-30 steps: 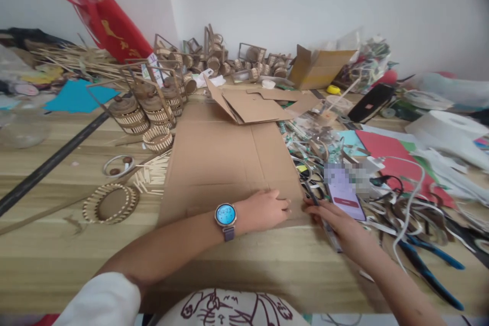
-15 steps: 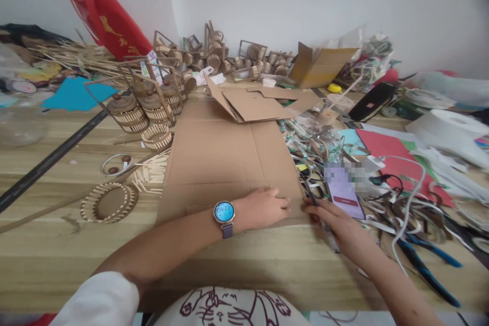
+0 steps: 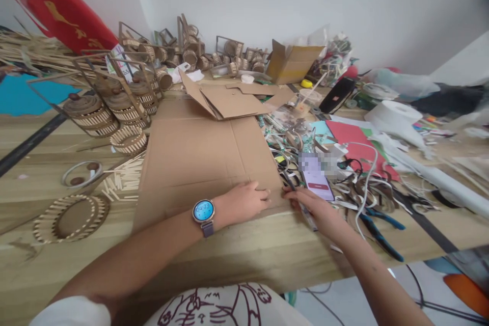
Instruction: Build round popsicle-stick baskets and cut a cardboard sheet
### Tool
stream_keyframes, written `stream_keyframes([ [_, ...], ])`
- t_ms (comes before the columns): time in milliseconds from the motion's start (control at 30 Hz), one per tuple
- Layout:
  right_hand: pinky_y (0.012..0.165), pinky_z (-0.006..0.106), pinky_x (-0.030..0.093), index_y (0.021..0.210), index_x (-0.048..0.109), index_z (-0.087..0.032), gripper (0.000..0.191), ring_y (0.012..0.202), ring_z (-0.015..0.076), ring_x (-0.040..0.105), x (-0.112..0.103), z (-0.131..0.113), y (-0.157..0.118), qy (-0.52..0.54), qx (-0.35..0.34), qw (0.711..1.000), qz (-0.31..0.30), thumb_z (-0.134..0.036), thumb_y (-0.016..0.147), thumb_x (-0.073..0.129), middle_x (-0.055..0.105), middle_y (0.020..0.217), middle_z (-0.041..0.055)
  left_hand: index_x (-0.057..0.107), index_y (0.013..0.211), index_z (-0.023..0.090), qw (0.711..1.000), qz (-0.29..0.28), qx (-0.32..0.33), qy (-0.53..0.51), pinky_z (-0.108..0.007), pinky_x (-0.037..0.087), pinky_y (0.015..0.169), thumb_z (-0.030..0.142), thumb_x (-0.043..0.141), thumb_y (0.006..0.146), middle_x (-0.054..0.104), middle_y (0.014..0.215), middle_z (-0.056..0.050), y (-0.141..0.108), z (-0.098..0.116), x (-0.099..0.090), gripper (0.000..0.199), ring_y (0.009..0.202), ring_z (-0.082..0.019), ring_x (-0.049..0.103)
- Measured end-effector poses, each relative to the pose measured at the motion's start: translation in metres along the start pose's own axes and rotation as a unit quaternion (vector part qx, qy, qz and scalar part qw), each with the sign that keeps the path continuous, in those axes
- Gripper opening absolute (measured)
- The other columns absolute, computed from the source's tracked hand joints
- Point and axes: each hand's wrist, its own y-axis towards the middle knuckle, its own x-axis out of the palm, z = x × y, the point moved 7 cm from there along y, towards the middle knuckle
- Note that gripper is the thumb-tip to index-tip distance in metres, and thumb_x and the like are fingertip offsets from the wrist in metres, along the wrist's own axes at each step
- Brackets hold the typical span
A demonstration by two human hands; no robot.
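Observation:
A large flat sheet of brown cardboard [image 3: 198, 147] lies on the wooden table in front of me, with straight crease lines across it. My left hand [image 3: 246, 201], below a wrist watch [image 3: 203, 211], rests flat on its near right part, fingers extended and slightly bent. At the sheet's right edge my right hand [image 3: 309, 206] is closed around a utility knife [image 3: 307, 218], a slim dark and silver tool. Its dark front part points away from me, beside the cardboard edge. Whether its tip touches the cardboard I cannot tell.
Folded cardboard [image 3: 233, 102] lies on the sheet's far end. Small woven baskets [image 3: 89, 114], a round woven base [image 3: 72, 216] and short sticks [image 3: 122, 175] are on the left. To the right are a phone [image 3: 317, 178], tangled strips, a white cable and blue-handled pliers [image 3: 382, 237].
The view has turned to the right, so everything appears shifted left. Both hands keep nearly the same places at the cardboard, and the right hand still grips the knife.

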Motion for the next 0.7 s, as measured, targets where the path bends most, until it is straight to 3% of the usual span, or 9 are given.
stream_keyframes([
  [367, 0.093, 0.041, 0.05, 0.111, 0.067, -0.025, 0.041, 0.109, 0.0248, 0.062, 0.0016, 0.0031, 0.0019, 0.001, -0.005, 1.0, -0.004, -0.007, 0.083, 0.042, 0.069, 0.112, 0.0088, 0.063, 0.103, 0.024, 1.0, -0.002, -0.005, -0.003, -0.033, 0.04, 0.084, 0.012, 0.045, 0.096, 0.064, 0.116, -0.006, -0.0003, 0.0023, -0.0006, 0.023, 0.102, -0.019, 0.056],
  [700, 0.093, 0.041, 0.051, 0.109, 0.067, -0.024, 0.042, 0.11, 0.0254, 0.062, 0.0019, -0.0018, 0.0027, -0.034, -0.023, 0.999, -0.006, -0.004, 0.081, 0.042, 0.067, 0.121, 0.0098, 0.064, 0.097, 0.022, 1.0, -0.003, -0.005, -0.002, -0.031, 0.039, 0.084, 0.012, 0.048, 0.095, 0.067, 0.11, -0.005, 0.0012, 0.0033, 0.0, 0.019, 0.1, -0.018, 0.058],
])
